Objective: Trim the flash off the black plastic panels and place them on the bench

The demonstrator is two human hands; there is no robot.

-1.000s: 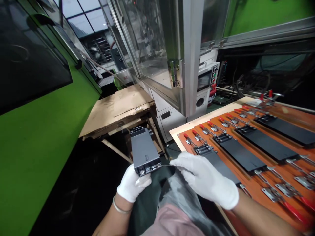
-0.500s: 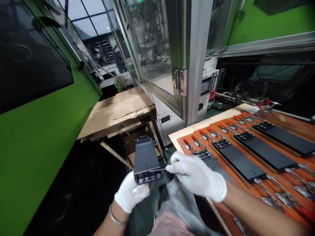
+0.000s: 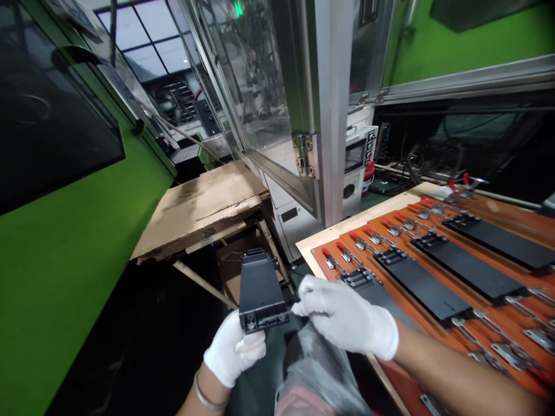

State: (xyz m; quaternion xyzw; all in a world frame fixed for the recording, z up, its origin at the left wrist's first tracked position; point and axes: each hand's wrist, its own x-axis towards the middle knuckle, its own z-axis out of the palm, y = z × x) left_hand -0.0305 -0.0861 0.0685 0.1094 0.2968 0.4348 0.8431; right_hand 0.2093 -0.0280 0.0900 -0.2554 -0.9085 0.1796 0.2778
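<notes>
A dark grey rectangular plastic part (image 3: 262, 289) is gripped from below at its near end by my left hand (image 3: 234, 349), in a white glove. Its near end face, with ribs and round holes, points toward me. My right hand (image 3: 342, 315), also white-gloved, is pinched just right of that end. From its fingertips a thin blade-like tool (image 3: 289, 314) reaches to the part's near right corner; most of the tool is hidden in the glove, so its exact kind is unclear.
Right of me, an orange fixture board (image 3: 416, 312) carries several similar dark panels (image 3: 420, 286) under red-handled toggle clamps (image 3: 358, 240). A cardboard-topped table (image 3: 203, 202) stands ahead left. A green machine (image 3: 56, 277) is at left, a framed glass door (image 3: 264, 86) ahead.
The thin tool reached across the part's near top edge before; now its visible length is shorter, near the right corner. The part sits slightly lower and further right in view, as the view shifted.
</notes>
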